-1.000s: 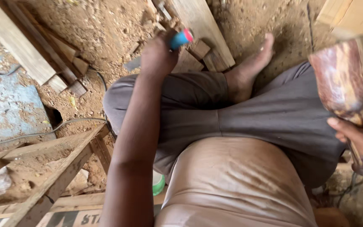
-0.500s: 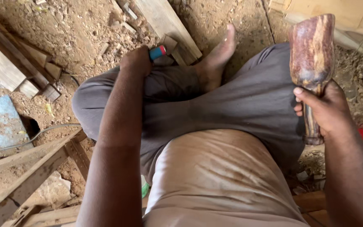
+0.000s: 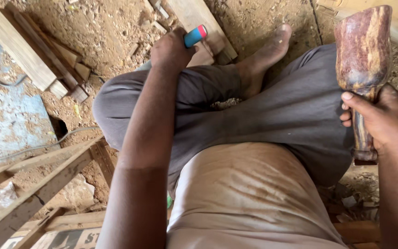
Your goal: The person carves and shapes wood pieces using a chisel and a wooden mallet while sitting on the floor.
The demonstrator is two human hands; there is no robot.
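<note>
Left hand (image 3: pixel 171 48) has drawn nearer, fingers closed around a blue-and-red-handled tool (image 3: pixel 195 36); right hand (image 3: pixel 381 117) now grips the raised wooden mallet (image 3: pixel 362 50) firmly, poised.

A single printed sign shows: a flat board (image 3: pixel 65 237) with bold dark block lettering on a pale, off-white ground, lying on the floor at the bottom edge of the view. It sits well below and to the left of the left hand (image 3: pixel 171 48), which is closed around a blue tool handle with a red end (image 3: pixel 195 35). A wooden frame (image 3: pixel 38 184) partly covers the board, and the picture's edge cuts it off. No packages, labels or screens are visible.
</note>
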